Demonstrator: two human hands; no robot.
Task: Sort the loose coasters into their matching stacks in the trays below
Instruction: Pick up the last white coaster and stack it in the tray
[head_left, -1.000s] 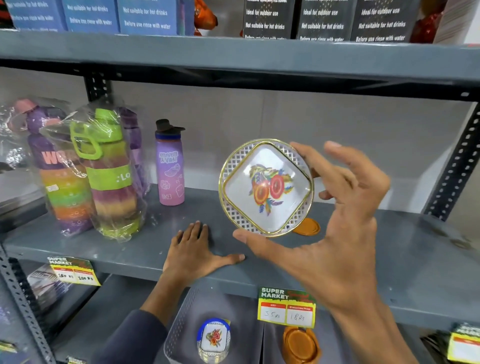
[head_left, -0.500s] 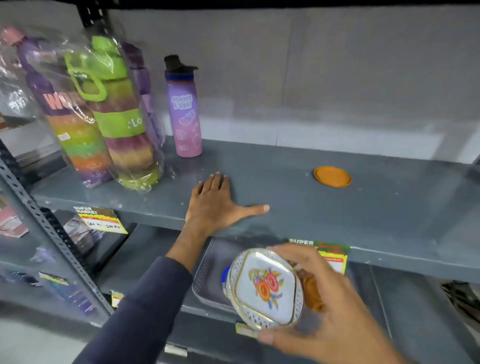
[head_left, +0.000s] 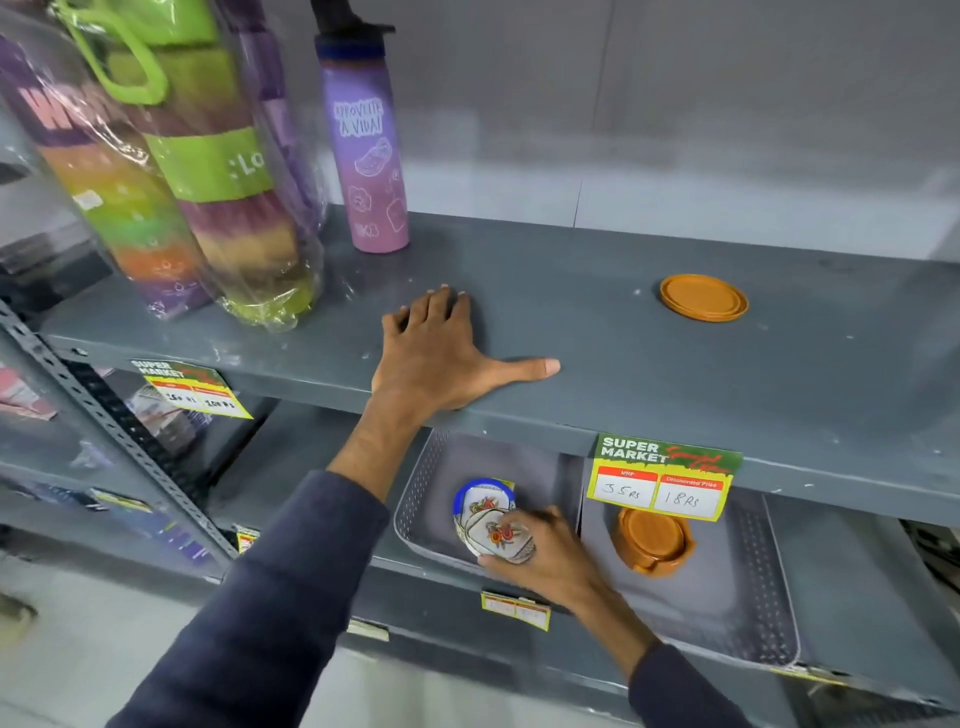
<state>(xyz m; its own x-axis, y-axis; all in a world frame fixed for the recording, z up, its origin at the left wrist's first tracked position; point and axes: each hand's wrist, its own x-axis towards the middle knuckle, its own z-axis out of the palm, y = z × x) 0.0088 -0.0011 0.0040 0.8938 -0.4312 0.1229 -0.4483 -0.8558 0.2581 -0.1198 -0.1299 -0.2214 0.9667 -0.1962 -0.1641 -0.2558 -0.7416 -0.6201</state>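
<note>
My right hand (head_left: 548, 558) grips a white floral coaster (head_left: 500, 535) with a gold lattice rim and holds it over the matching floral stack (head_left: 480, 501) in the left grey tray (head_left: 415, 499) on the lower shelf. The right grey tray (head_left: 753, 587) holds a stack of orange coasters (head_left: 653, 540). One loose orange coaster (head_left: 703, 297) lies on the upper shelf at the right. My left hand (head_left: 441, 358) rests flat, fingers spread, on the upper shelf's front edge.
A purple bottle (head_left: 366, 156) and several wrapped rainbow bottles (head_left: 208, 176) stand at the upper shelf's left. A price tag (head_left: 662, 483) hangs from the shelf edge above the trays. A steel upright (head_left: 104, 415) runs down at the left.
My right hand has carried the floral coaster down from in front of the upper shelf into the left tray, onto the floral stack. The view has tilted down. My left hand stays put.
</note>
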